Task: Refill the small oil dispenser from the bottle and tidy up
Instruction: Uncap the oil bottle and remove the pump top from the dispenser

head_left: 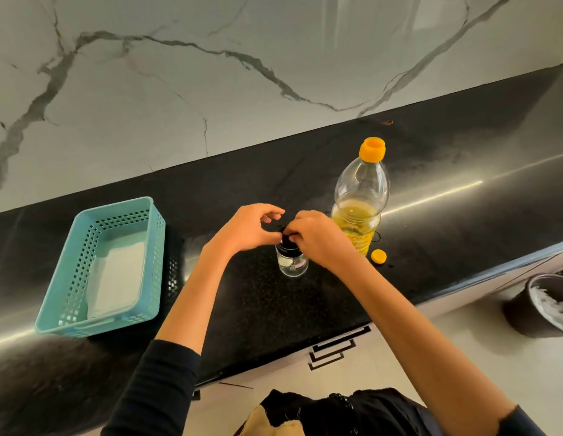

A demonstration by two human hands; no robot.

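White stone wall with grey lines, shiny black counter with streaks of light, pale drawers with dark handles below, light floor, dark round bin

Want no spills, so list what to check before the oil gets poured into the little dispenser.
1. Lid off the dispenser: not ok; left hand and right hand grip it in place.
2. Dispenser upright on counter: ok.
3. Oil bottle upright, oil inside: ok.
4. Loose cap off, lying beside the bottle: ok.
5. Bottle's spout open: cannot tell.
6. White sheet in basket for wiping: ok.
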